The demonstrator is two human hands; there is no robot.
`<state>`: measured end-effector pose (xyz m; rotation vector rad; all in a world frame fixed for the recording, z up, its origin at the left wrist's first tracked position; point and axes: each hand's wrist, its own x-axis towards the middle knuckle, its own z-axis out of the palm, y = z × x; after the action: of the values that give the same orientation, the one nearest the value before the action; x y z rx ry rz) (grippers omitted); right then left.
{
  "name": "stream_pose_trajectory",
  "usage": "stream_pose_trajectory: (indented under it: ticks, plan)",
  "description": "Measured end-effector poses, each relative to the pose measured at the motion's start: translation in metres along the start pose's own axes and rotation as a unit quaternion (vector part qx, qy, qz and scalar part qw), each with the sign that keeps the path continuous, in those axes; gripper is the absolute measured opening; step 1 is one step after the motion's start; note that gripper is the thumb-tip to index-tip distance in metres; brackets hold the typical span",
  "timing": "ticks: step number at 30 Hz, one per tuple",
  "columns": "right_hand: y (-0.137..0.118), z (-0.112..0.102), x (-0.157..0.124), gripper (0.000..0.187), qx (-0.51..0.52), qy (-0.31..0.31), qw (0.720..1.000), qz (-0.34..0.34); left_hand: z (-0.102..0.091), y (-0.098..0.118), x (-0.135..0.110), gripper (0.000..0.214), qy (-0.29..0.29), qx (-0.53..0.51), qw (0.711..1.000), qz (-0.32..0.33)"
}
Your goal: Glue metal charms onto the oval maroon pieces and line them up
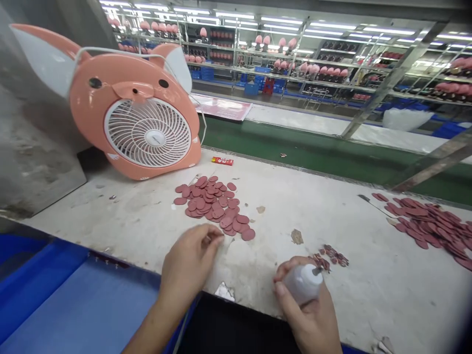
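Right-hand fingers [283, 287] grip a white squeeze bottle [302, 284]; left-hand fingers [210, 241] curl closed, anything held hidden. Pink discs [214, 206] lie heaped at twelve o'clock, a second heap [431, 228] at two.

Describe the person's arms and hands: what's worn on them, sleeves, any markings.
The left grip and right grip are bare hands, with no gloves, rings or watch in view. The left forearm is bare too, with no visible sleeve.
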<state>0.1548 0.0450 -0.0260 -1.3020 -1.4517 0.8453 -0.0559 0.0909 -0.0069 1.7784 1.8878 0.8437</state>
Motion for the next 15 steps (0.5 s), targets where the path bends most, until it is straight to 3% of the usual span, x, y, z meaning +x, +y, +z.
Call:
stream_pose_trajectory:
  ticks: [2,4,7,9,11,13,15]
  plan:
    - [-0.007,-0.001,-0.004,0.021,0.060,-0.011,0.998,0.026,0.006,0.015,-0.022,0.017,-0.064,-0.122,0.990,-0.014]
    - [-0.013,-0.001,-0.007,0.029,0.111,-0.030,0.992,0.047,0.018,0.027,-0.047,0.017,-0.130,-0.336,0.928,-0.094]
    - [-0.017,-0.005,-0.013,0.037,0.164,-0.050,0.983,0.070,0.037,0.015,-0.075,0.022,-0.168,-0.482,0.839,-0.189]
    - [-0.018,-0.011,-0.018,0.037,0.198,-0.062,0.974,0.090,0.042,-0.018,-0.082,0.026,-0.232,-0.537,0.780,-0.224]
    - [-0.019,-0.018,-0.023,0.039,0.258,-0.091,0.952,0.136,0.039,-0.063,-0.081,0.020,-0.330,-0.616,0.663,-0.268]
    - [-0.023,-0.025,-0.026,0.039,0.319,-0.132,0.920,0.186,0.033,-0.107,-0.073,0.022,-0.337,-0.647,0.617,-0.295]
    - [-0.028,-0.029,-0.028,0.037,0.349,-0.162,0.900,0.204,0.027,-0.140,-0.063,0.032,-0.333,-0.688,0.536,-0.359]
